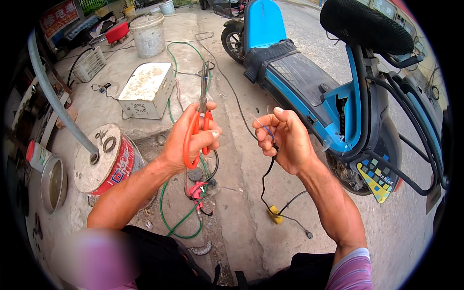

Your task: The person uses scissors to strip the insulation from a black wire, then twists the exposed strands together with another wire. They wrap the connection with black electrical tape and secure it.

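Observation:
A pair of scissors [191, 142] with orange-red handles is in my left hand [175, 144]. Its fingers are wrapped round the handles, and the narrow blades point up and away from me. My right hand [294, 145], palm turned up, pinches the upper end of a black cable [264, 186]. Thin wires, one of them blue [267, 129], show at the fingertips. From there the cable hangs toward the ground, where a yellow block [275, 215] and a dark connector [309, 235] lie. The scissors and the cable are apart.
A blue electric scooter [309, 82] stands at the right. To the left are a white metal box [146, 92], a bucket [147, 36], a red-and-white drum [113, 164] and a slanting pole [58, 101]. A green hose [164, 212] and red tool [195, 191] lie below my hands.

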Action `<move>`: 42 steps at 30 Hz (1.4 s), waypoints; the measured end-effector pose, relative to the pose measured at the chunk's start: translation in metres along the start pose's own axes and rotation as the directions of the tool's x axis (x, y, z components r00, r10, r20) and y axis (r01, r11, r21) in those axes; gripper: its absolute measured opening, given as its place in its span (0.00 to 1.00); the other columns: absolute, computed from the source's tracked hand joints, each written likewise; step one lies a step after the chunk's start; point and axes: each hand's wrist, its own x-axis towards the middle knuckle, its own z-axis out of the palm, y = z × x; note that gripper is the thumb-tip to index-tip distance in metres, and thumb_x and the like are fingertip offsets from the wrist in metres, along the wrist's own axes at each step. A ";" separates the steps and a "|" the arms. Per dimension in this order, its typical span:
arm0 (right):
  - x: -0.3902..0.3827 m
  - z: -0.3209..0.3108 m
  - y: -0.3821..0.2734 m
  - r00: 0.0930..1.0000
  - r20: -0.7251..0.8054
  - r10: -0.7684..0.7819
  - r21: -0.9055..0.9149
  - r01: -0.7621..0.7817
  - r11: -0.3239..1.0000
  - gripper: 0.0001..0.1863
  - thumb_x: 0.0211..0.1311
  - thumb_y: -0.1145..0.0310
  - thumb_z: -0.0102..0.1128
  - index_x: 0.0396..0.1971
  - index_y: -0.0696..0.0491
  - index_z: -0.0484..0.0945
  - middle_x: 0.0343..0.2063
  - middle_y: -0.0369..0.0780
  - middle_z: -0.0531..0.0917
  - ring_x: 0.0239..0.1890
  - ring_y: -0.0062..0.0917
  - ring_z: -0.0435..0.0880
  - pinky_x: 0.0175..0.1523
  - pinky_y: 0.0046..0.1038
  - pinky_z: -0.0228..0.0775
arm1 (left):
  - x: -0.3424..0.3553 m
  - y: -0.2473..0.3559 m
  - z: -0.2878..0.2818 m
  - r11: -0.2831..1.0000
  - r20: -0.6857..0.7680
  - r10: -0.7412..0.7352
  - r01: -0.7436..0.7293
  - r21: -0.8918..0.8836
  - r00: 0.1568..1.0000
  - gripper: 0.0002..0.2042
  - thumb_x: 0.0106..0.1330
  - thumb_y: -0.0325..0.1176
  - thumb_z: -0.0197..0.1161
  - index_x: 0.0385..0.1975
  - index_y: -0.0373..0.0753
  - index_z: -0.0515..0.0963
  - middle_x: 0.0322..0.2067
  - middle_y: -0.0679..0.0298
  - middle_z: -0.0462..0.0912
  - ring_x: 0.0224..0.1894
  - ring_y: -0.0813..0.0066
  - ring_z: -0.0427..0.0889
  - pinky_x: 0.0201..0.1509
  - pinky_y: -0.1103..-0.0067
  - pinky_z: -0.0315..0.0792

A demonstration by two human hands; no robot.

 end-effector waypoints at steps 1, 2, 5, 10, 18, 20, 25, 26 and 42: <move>0.000 0.000 0.001 1.000 0.019 0.000 0.005 0.000 1.000 0.26 0.63 0.46 0.45 0.37 0.57 0.78 0.24 0.33 0.76 0.24 0.17 0.69 0.29 0.22 0.55 | 0.001 0.000 0.004 0.998 0.005 0.046 -0.046 -0.033 0.999 0.32 0.64 0.24 0.60 0.67 0.37 0.56 0.39 0.60 0.80 0.37 0.73 0.81 0.44 0.76 0.75; 0.000 0.000 0.003 0.999 0.037 0.000 0.011 0.000 1.000 0.26 0.63 0.47 0.45 0.37 0.57 0.78 0.24 0.33 0.76 0.24 0.17 0.69 0.29 0.22 0.55 | 0.002 0.001 0.010 0.994 0.008 0.092 -0.091 -0.065 0.996 0.33 0.63 0.23 0.59 0.68 0.38 0.55 0.42 0.60 0.80 0.40 0.71 0.82 0.47 0.75 0.76; -0.001 0.001 0.009 0.995 0.101 0.008 0.039 -0.012 0.999 0.23 0.65 0.51 0.43 0.39 0.57 0.77 0.26 0.34 0.76 0.25 0.18 0.69 0.30 0.22 0.57 | 0.007 0.004 0.023 0.985 0.040 0.154 -0.150 -0.083 0.987 0.35 0.62 0.21 0.58 0.70 0.38 0.53 0.47 0.58 0.79 0.48 0.69 0.80 0.54 0.73 0.74; -0.002 0.003 0.016 0.974 0.216 0.060 0.025 -0.067 0.997 0.22 0.66 0.52 0.42 0.40 0.56 0.77 0.27 0.34 0.76 0.25 0.17 0.69 0.31 0.22 0.58 | 0.016 0.004 0.034 0.982 0.086 0.187 -0.190 0.017 0.978 0.34 0.61 0.19 0.58 0.69 0.37 0.54 0.44 0.62 0.77 0.47 0.75 0.78 0.55 0.76 0.72; -0.004 0.004 0.018 0.955 0.268 0.131 -0.021 -0.130 0.991 0.23 0.66 0.51 0.41 0.38 0.56 0.77 0.27 0.34 0.76 0.26 0.17 0.68 0.31 0.22 0.58 | 0.017 0.008 0.038 0.974 0.113 0.190 -0.202 0.102 0.975 0.29 0.62 0.21 0.57 0.65 0.35 0.59 0.33 0.68 0.73 0.35 0.84 0.73 0.42 0.83 0.69; -0.002 0.002 0.020 0.953 0.277 0.124 -0.023 -0.123 0.992 0.24 0.67 0.50 0.41 0.39 0.57 0.77 0.28 0.35 0.77 0.27 0.18 0.70 0.31 0.22 0.59 | 0.017 0.006 0.036 0.972 0.128 0.195 -0.209 0.108 0.973 0.29 0.61 0.21 0.57 0.64 0.35 0.59 0.32 0.68 0.73 0.33 0.84 0.73 0.39 0.83 0.69; -0.004 -0.001 0.021 0.957 0.281 0.065 0.075 -0.090 0.993 0.17 0.68 0.58 0.48 0.42 0.58 0.75 0.32 0.36 0.78 0.33 0.20 0.77 0.36 0.24 0.68 | 0.017 0.007 0.031 0.982 0.100 0.177 -0.182 0.049 0.979 0.28 0.61 0.23 0.57 0.63 0.36 0.60 0.30 0.68 0.73 0.29 0.83 0.72 0.34 0.83 0.68; -0.003 -0.003 0.023 0.964 0.264 0.040 0.071 -0.061 0.996 0.15 0.68 0.61 0.51 0.43 0.58 0.75 0.33 0.37 0.79 0.34 0.21 0.78 0.37 0.24 0.69 | 0.016 0.010 0.032 0.985 0.081 0.170 -0.172 0.019 0.982 0.28 0.61 0.23 0.57 0.63 0.36 0.60 0.30 0.67 0.73 0.28 0.82 0.72 0.33 0.82 0.69; 0.004 -0.009 0.010 0.970 -0.052 -0.237 0.029 0.239 0.971 0.10 0.70 0.64 0.60 0.42 0.55 0.79 0.31 0.32 0.81 0.25 0.11 0.73 0.26 0.16 0.61 | -0.004 -0.029 0.020 0.923 0.270 0.087 -0.179 0.341 0.959 0.30 0.63 0.20 0.57 0.67 0.37 0.59 0.43 0.61 0.75 0.38 0.80 0.74 0.43 0.80 0.72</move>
